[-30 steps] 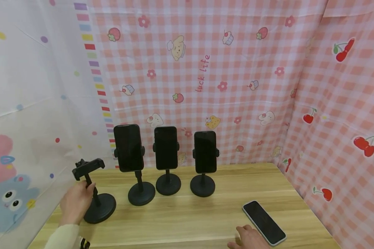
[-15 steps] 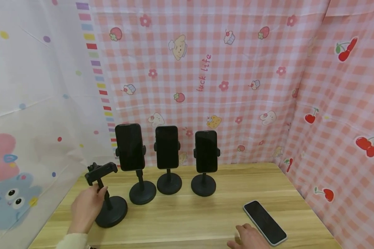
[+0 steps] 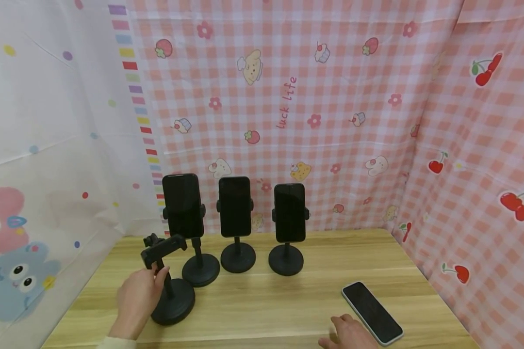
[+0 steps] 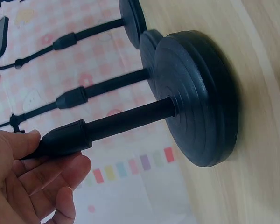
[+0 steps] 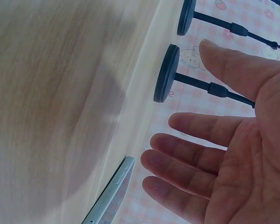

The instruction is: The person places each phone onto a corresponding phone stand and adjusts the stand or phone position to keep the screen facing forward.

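My left hand (image 3: pixel 139 298) grips the stem of a black phone stand (image 3: pixel 176 301) with no phone in its clamp, at the left of the table. In the left wrist view the thumb and fingers close round the stem's thicker collar (image 4: pixel 65 138), above the round base (image 4: pixel 196 98). Whether that base touches the table is hard to tell. My right hand (image 3: pixel 349 333) is near the front edge, fingers spread and holding nothing, as the right wrist view shows. Just right of it a smartphone (image 3: pixel 372 312) with a pale edge lies flat, dark screen up.
Behind, three black stands hold phones upright: a left phone (image 3: pixel 183 206), a middle phone (image 3: pixel 236 206) and a right phone (image 3: pixel 290 212). The gripped stand partly overlaps the left one in view. Patterned cloth (image 3: pixel 340 160) hangs round the wooden table (image 3: pixel 262 310).
My left hand has moved the phone stand to the right and nearer the front, close to the leftmost phone-bearing stand. The right hand and the lying smartphone have stayed put.
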Tool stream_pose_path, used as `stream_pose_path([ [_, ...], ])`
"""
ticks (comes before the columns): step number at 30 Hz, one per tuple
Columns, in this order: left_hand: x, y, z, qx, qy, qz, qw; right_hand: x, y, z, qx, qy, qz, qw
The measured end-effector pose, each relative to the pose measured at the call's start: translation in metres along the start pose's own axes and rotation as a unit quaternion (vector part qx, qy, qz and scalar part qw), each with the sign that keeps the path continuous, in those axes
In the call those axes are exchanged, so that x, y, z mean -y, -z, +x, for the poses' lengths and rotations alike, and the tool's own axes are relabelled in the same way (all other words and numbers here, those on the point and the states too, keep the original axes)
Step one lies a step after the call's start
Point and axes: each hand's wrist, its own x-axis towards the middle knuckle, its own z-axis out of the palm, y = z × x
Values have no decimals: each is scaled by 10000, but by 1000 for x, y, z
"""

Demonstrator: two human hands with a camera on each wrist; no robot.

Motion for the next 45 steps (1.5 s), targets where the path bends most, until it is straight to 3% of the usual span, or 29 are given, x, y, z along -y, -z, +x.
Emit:
stream_pose_path([
  [14, -26, -10, -15, 27, -245, 53, 9997, -1, -3, 0, -196, 64, -53, 9998],
  [21, -39, -17, -19, -4, -562, 136, 9983, -1, -3, 0, -239, 50, -20, 9997],
  [35, -76, -40, -10, -225, -1075, -196, 9938, -2, 1, 1, 58, -106, 118, 9999],
  [45, -107, -56, -2, 27, -1441, -221, 9893, -6, -2, 3, 20, 33, 219, 9998],
])
